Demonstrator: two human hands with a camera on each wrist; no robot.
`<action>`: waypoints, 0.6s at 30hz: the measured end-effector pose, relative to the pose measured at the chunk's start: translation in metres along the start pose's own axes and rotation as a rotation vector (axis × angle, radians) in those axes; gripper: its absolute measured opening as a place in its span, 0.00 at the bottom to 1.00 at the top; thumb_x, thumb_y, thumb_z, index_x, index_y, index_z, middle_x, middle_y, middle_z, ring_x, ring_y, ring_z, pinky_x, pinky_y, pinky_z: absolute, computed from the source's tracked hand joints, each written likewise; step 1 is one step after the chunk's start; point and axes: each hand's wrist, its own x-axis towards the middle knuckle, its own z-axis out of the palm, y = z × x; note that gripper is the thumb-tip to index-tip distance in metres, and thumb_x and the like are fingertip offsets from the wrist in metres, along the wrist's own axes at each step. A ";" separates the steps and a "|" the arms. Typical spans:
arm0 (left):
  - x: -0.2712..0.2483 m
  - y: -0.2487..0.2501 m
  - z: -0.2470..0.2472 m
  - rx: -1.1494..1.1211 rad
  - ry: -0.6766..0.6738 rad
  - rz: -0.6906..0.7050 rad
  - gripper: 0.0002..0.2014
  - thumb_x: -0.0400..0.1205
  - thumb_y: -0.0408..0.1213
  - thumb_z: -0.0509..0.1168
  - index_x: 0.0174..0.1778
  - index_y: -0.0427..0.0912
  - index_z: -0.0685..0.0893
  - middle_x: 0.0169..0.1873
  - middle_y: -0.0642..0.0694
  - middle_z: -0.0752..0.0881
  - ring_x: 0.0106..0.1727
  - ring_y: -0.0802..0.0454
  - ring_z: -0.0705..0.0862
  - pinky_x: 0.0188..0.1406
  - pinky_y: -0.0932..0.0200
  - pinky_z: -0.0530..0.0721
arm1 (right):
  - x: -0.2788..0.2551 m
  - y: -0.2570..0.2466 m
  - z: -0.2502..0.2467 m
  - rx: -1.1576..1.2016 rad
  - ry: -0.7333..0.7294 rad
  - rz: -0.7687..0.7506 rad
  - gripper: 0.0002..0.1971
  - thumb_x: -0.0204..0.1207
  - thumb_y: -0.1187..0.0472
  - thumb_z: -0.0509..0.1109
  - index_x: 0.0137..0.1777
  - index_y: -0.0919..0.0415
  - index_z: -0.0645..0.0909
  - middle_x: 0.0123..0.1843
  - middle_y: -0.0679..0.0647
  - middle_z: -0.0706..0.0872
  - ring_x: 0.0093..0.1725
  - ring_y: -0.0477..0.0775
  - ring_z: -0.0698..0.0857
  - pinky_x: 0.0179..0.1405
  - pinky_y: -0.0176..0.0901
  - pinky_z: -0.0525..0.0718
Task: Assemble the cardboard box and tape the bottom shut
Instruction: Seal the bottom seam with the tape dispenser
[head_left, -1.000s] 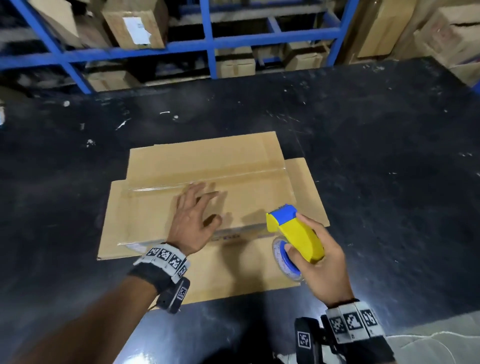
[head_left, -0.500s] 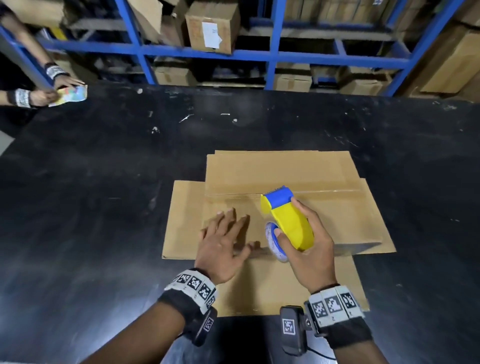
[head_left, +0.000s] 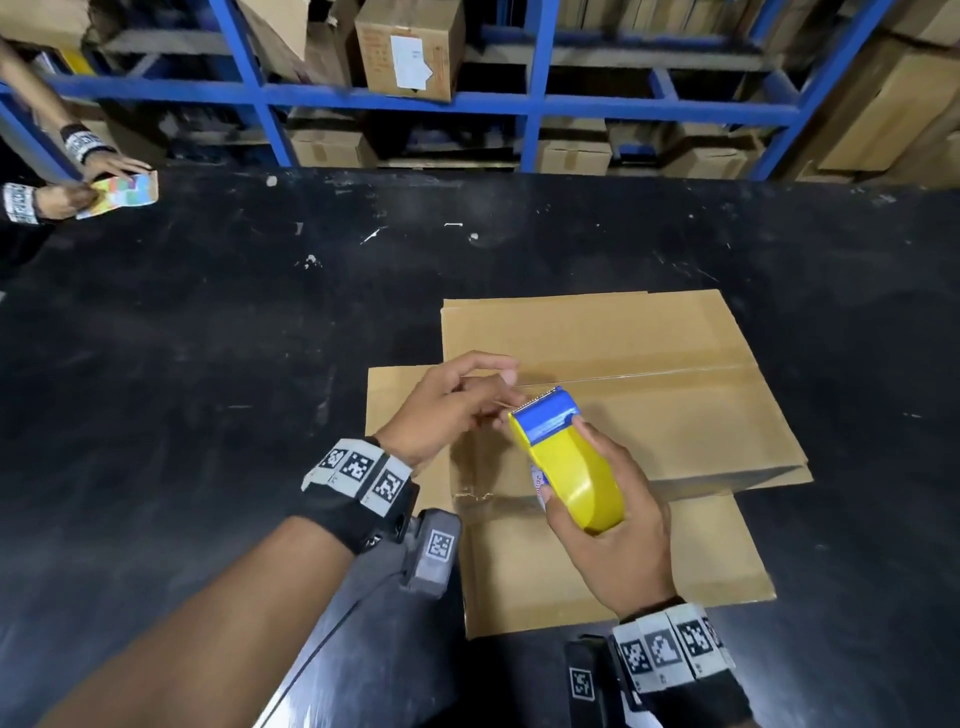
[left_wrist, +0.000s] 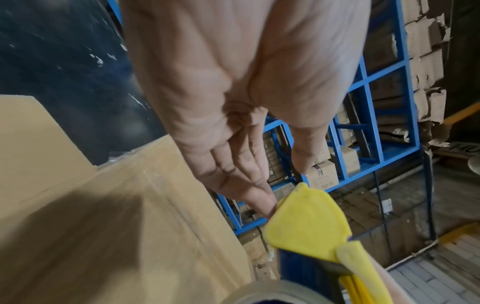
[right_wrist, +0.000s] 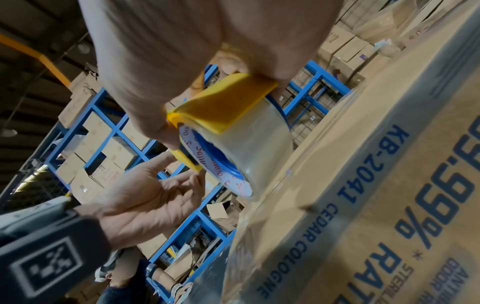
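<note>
Right now the cardboard box (head_left: 649, 426) lies on the black table (head_left: 208, 364), its bottom face turned up, with flaps spread flat on the near, far and left sides. A strip of clear tape (head_left: 649, 375) runs left to right along the seam on that top face. In the right wrist view the box's near side wall carries blue print reading "KB-2041" and "CEDAR COLOGNE".

Above the left part of the box, the right hand (head_left: 613, 530) is wrapped around a yellow tape dispenser (head_left: 571, 467) with a blue cutter end, thumb on its left side and fingers over the right. The roll of clear tape (right_wrist: 249, 152) sits inside it, and the right wrist view shows the roll just at the box's top edge; whether it touches the cardboard cannot be told.

Meanwhile the left hand (head_left: 447, 405) is at the dispenser's far-left end, beside the blue cutter. Its fingers (head_left: 498, 371) are gently bent, and their tips meet the dispenser's yellow nose in the left wrist view. Whether they pinch the loose tape end there cannot be told.

At the far left edge of the table, another person's two hands (head_left: 78, 182) hold a small multicoloured carton (head_left: 122, 195). Beyond the table stands blue shelving (head_left: 535, 98) stacked with brown cartons (head_left: 410, 47), one of which bears a white label.
</note>
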 end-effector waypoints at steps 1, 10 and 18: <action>0.002 0.003 -0.003 -0.001 -0.029 -0.005 0.14 0.87 0.34 0.70 0.69 0.39 0.86 0.45 0.38 0.93 0.43 0.43 0.84 0.44 0.59 0.85 | -0.001 -0.003 0.004 -0.009 0.006 -0.001 0.35 0.68 0.68 0.85 0.77 0.60 0.81 0.69 0.50 0.88 0.69 0.50 0.87 0.65 0.45 0.83; 0.009 -0.003 -0.028 0.027 -0.043 -0.020 0.14 0.85 0.28 0.71 0.66 0.37 0.87 0.40 0.31 0.90 0.38 0.44 0.80 0.45 0.56 0.83 | -0.008 -0.031 0.031 -0.037 0.081 0.028 0.35 0.69 0.62 0.83 0.78 0.56 0.80 0.67 0.48 0.89 0.64 0.52 0.89 0.56 0.57 0.89; 0.032 -0.003 -0.046 0.157 -0.061 0.044 0.15 0.81 0.25 0.75 0.63 0.38 0.88 0.33 0.45 0.92 0.41 0.50 0.87 0.50 0.61 0.83 | 0.010 -0.054 0.055 -0.101 0.069 0.126 0.33 0.72 0.51 0.81 0.78 0.49 0.80 0.66 0.44 0.89 0.65 0.45 0.88 0.59 0.52 0.88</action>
